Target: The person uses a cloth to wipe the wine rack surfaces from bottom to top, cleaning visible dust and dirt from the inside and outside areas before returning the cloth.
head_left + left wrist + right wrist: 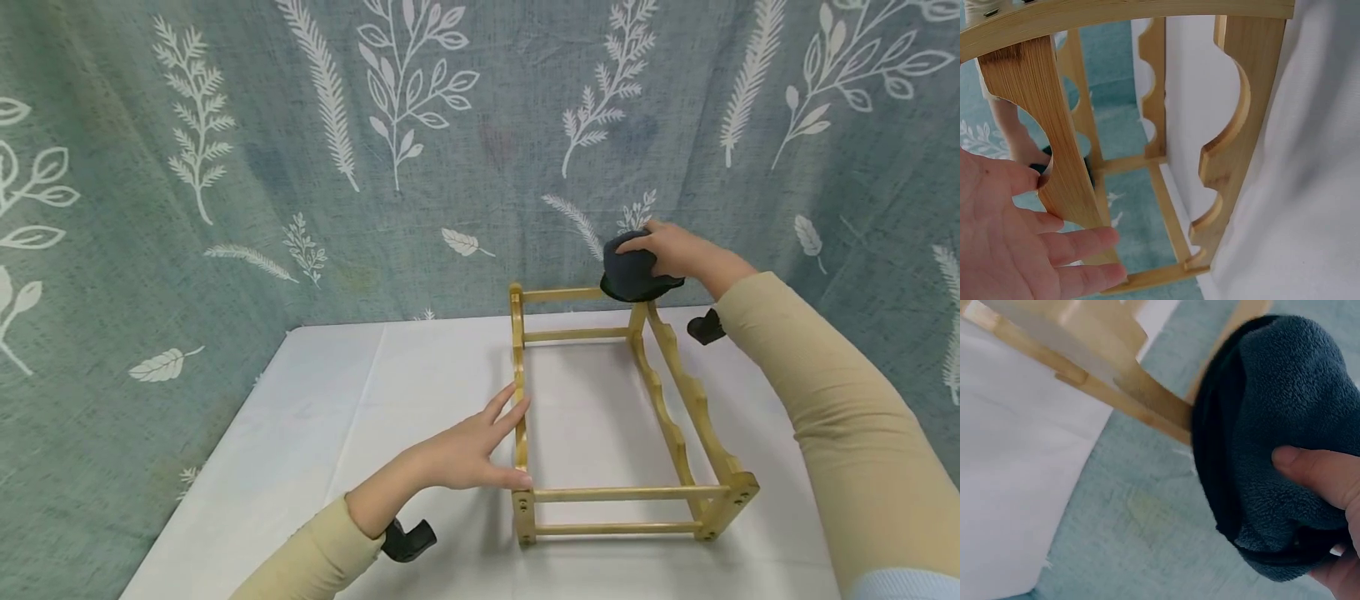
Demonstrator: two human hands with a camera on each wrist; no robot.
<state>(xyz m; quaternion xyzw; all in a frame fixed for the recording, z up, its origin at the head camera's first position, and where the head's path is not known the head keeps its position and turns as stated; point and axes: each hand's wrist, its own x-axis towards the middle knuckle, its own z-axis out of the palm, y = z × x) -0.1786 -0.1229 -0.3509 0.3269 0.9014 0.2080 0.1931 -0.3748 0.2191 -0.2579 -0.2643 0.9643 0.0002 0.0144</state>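
A light wooden rack (630, 493) with scalloped side rails stands on the white-covered table. At its far right corner my right hand (670, 248) grips a dark blue fleecy cloth (1291, 381) with a black edge. The thumb presses on the fleece in the right wrist view, and the cloth overlaps the rack's end post there. My left hand (468, 450) rests at the near part of the left rail, fingers spread and nearly straight. From the left wrist, its fingers (1079, 247) lie along the notched rail (1063, 137).
The table's white cover (420, 392) spreads out left of the rack. Behind it hangs a green-grey curtain (495, 208) with white leaf prints, close to the rack's far end. A black wrist mount (408, 540) sits below the left wrist.
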